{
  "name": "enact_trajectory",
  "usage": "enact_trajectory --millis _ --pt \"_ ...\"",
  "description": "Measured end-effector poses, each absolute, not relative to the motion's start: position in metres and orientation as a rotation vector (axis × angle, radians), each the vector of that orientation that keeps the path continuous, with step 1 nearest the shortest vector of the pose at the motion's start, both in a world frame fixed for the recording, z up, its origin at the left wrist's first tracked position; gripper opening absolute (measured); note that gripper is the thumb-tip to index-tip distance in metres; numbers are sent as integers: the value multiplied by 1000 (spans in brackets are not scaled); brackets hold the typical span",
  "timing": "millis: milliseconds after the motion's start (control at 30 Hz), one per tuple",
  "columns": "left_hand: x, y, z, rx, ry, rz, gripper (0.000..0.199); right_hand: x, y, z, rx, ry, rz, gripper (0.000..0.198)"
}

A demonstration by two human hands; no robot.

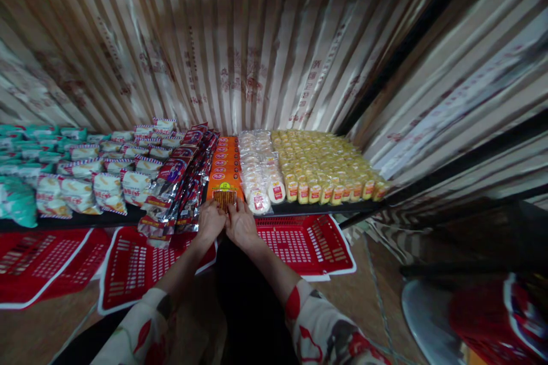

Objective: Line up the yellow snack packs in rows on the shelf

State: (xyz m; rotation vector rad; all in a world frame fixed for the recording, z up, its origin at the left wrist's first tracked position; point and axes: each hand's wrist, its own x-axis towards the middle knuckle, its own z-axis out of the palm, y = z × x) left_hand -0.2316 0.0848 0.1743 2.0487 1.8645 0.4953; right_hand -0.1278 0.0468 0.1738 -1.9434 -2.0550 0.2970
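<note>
At the front edge of the black shelf (308,208), my left hand (211,221) and my right hand (242,223) are close together. Their fingers are closed on the near end of an orange snack packet (223,189) with a see-through window showing brown strips inside. Behind it, more orange packets (225,158) lie overlapped in a row. Dark red snack packets (188,174) hang over the shelf edge to the left. To the right are clear-wrapped round white cakes (259,199). My fingertips are partly hidden against the packet.
Yellow wrapped cakes (319,162) fill the right of the shelf. White bags (107,188) and teal bags (19,199) stand at left. Below are red baskets (295,242). Striped curtain (240,40) hangs behind, and a black metal bar (398,60) slants at right.
</note>
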Motion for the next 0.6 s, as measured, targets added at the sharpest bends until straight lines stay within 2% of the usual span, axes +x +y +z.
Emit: enact_trajectory --millis 233,367,600 --pt "-227 76 171 2038 1885 524 26 -126 36 180 -1755 -2223 233 41" --pt "-219 67 173 2032 1910 628 26 -108 20 180 -1738 -2112 181 37" --pt "-174 71 155 1951 1612 899 46 -47 19 162 -1881 -1799 66 42"
